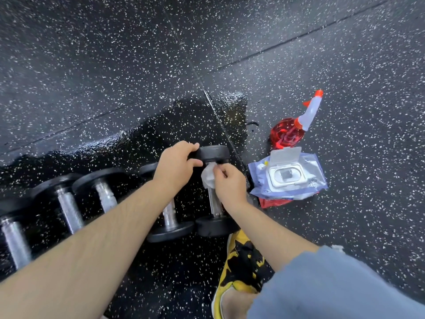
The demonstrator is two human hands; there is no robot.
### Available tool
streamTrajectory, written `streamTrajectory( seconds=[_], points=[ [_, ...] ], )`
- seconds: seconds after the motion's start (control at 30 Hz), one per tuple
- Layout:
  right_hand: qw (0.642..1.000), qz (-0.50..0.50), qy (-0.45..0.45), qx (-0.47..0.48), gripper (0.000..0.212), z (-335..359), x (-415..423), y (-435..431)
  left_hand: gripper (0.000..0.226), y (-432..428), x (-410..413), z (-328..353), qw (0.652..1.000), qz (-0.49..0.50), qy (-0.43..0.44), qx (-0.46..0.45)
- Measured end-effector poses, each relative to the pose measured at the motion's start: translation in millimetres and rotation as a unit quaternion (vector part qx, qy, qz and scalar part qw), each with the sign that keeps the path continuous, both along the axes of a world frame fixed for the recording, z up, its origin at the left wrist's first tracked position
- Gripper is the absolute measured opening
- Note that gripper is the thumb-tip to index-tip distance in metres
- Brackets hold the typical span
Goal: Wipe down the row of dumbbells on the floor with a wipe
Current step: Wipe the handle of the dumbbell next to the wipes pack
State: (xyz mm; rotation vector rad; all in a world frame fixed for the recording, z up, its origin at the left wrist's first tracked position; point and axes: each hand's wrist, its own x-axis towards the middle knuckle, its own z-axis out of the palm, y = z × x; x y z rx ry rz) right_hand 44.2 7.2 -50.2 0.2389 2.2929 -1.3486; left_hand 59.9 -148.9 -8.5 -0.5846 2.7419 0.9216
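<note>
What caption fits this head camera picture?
Left hand grips a black round-ended dumbbell while right hand holds a crumpled white wipe on its steel handle.

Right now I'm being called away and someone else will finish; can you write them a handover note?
Left hand grips the far head of the rightmost black, steel-handled dumbbell. Right hand pinches a crumpled white wipe against its handle. Four more dumbbells lie in the row leftward. Done: cannot tell which are wiped. Left: finish this one, then the rest.
</note>
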Motion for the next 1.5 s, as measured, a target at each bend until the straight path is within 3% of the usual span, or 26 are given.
streamTrajectory(
  seconds=[0.17, 0.3, 0.4, 0.53, 0.57, 0.6, 0.67, 0.7, 0.77, 0.87, 0.97, 1.07, 1.13, 1.27, 1.5],
  points=[
    [1.000, -0.025, 0.011, -0.016, 0.027, -1, -1, -4, 0.047, -4, -4, -2, 0.999, 0.023, -0.016, 0.016],
    [0.989, 0.061, 0.134, 0.029, 0.040, -9, 0, -7, 0.046, -4, -5, -1, 0.999, 0.037, -0.019, 0.022],
    [0.945, 0.156, 0.276, 0.077, 0.031, -20, 4, -10, 0.046, -3, -6, 0, 0.999, 0.033, -0.026, 0.020],
    [0.843, 0.298, 0.429, 0.129, 0.017, -30, 0, -11, 0.045, -3, -7, 0, 0.999, 0.031, -0.025, 0.022],
    [0.848, 0.294, 0.422, 0.127, 0.016, -28, -2, -9, 0.045, -3, -7, 1, 0.999, 0.031, -0.026, 0.024],
    [0.879, 0.258, 0.384, 0.115, 0.018, -25, -3, -7, 0.045, -4, -7, 1, 0.999, 0.031, -0.027, 0.027],
    [0.958, 0.139, 0.240, 0.069, 0.021, -14, -4, -5, 0.046, -5, -7, 1, 0.999, 0.035, -0.027, 0.028],
    [0.981, 0.086, 0.166, 0.047, 0.021, -10, -5, -3, 0.046, -5, -7, 1, 0.999, 0.036, -0.028, 0.027],
    [0.998, 0.010, 0.055, 0.031, 0.021, -8, -7, 0, 0.047, -4, -7, 2, 0.999, 0.033, -0.031, 0.025],
    [0.996, -0.042, -0.080, -0.015, 0.017, -5, -12, -1, 0.048, -4, -7, 2, 0.999, 0.033, -0.034, 0.022],
    [0.992, -0.046, -0.105, -0.052, 0.015, -3, -12, 0, 0.047, -4, -7, 1, 0.998, 0.037, -0.035, 0.021],
    [0.999, 0.046, 0.017, -0.010, 0.028, -1, -3, 4, 0.045, -4, -7, 0, 0.998, 0.040, -0.037, 0.019],
    [0.975, 0.137, 0.165, 0.050, 0.032, -3, 1, 2, 0.044, -3, -8, 1, 0.998, 0.041, -0.035, 0.021],
    [0.871, 0.255, 0.398, 0.132, 0.015, -10, -8, -4, 0.045, -1, -11, 3, 0.999, 0.029, -0.033, 0.006],
    [0.726, 0.429, 0.495, 0.211, 0.018, -10, -3, 5, 0.047, -8, -10, 3, 0.998, 0.027, -0.047, 0.018]
  ],
)
